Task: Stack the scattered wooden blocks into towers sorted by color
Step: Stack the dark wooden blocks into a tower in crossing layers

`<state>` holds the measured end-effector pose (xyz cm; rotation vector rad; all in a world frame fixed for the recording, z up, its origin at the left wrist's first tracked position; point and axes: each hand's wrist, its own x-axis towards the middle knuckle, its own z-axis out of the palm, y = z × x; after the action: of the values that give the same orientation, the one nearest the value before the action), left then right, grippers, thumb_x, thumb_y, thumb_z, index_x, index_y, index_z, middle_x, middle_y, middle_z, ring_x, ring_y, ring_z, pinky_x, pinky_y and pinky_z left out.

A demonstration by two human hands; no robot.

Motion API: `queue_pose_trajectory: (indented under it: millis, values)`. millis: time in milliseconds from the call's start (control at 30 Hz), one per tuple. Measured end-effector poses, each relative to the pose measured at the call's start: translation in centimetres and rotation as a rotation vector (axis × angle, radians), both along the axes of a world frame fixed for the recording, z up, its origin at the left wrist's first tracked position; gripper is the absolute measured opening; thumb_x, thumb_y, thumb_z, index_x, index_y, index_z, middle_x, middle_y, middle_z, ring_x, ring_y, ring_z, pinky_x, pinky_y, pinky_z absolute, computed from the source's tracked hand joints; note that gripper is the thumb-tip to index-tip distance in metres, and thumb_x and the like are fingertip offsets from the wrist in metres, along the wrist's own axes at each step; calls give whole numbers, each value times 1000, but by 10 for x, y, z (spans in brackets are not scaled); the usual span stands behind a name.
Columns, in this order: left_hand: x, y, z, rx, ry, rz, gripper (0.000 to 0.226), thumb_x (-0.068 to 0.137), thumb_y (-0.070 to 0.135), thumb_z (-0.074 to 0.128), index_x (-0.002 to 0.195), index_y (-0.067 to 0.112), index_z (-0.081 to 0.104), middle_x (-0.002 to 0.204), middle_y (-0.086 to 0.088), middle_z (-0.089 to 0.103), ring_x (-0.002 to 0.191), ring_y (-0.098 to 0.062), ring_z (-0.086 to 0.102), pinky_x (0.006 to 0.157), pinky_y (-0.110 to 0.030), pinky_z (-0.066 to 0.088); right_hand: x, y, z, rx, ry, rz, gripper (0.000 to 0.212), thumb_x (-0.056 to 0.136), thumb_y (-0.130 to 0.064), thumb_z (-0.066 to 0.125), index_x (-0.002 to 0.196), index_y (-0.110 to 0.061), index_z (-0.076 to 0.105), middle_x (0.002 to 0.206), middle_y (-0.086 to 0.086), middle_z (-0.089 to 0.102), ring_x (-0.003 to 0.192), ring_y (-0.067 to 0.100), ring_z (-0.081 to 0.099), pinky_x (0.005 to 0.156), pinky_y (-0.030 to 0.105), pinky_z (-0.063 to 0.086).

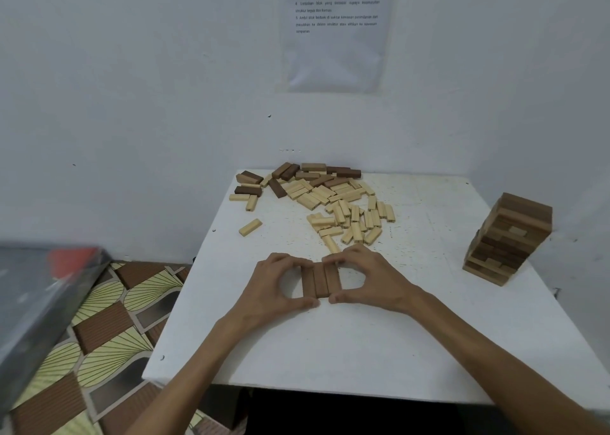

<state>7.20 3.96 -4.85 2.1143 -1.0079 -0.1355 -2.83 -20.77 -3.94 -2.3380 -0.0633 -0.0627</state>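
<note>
Three brown blocks (320, 281) lie side by side near the front of the surface (363, 342), with the left hand (277, 284) and right hand (369, 279) pinching the row between thumbs and fingers. I'd squeeze the ends flush and close any gaps before laying the next layer crosswise from the pile (330, 203).

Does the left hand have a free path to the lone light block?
Probably, once freed: left hand grips the three brown blocks, but only bare table separates it from the lone light block.
</note>
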Motion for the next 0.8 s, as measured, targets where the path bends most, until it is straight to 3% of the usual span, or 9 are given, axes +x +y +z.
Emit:
queue_pose_trajectory:
  millis: [100, 233, 333, 400, 500, 633, 800]
  values:
    - [0, -5, 1, 5, -14, -4, 61, 66, 57, 88, 122, 42, 68, 118, 38, 58, 126, 3, 47, 110, -39, 39, 1, 4, -2, 18, -35, 1, 63, 72, -52, 90, 128, -49, 61, 125, -16, 51, 123, -1, 51, 105, 17, 44]
    - [3, -9, 2, -12, 3, -18, 58, 66, 54, 89, 119, 41, 68, 123, 36, 58, 126, -1, 50, 108, -42, 41, 2, 9, -3, 22, -113, 45, 54, 75, -40, 89, 123, -41, 65, 125, -17, 62, 126, 11, 51, 103, 30, 50]
    - [4, -10, 4, -29, 14, -49, 54, 67, 49, 91, 116, 40, 69, 120, 30, 64, 125, -4, 53, 107, -42, 42, 1, 9, 0, 28, -134, 51, 48, 77, -36, 89, 120, -38, 67, 123, -19, 64, 122, 12, 54, 98, 29, 50]
    - [6, -12, 7, -52, 39, -71, 48, 68, 44, 93, 110, 38, 71, 120, 27, 67, 125, -7, 54, 105, -39, 44, 0, 7, 4, 17, -132, 38, 47, 77, -36, 88, 119, -40, 67, 123, -19, 64, 121, 10, 54, 90, 21, 46]
    - [12, -18, 16, -85, 49, -131, 41, 70, 42, 93, 105, 36, 74, 120, 24, 70, 123, -8, 56, 102, -36, 47, 2, 1, 13, -5, -141, 20, 46, 77, -38, 88, 118, -40, 68, 121, -19, 65, 119, 10, 55, 81, 22, 45]
    - [22, -32, 36, -103, 47, -193, 40, 70, 36, 93, 106, 34, 76, 120, 22, 70, 124, -9, 56, 102, -31, 46, 2, -12, 30, -14, -203, 5, 44, 77, -39, 88, 117, -35, 71, 119, -20, 67, 115, 10, 58, 82, 30, 52]
    - [32, -60, 64, -139, 38, -262, 39, 71, 29, 96, 105, 31, 77, 120, 19, 70, 125, -9, 55, 99, -12, 39, -2, -31, 59, -48, -243, -66, 43, 77, -41, 88, 116, -35, 71, 118, -20, 66, 114, 8, 58, 78, 24, 50]
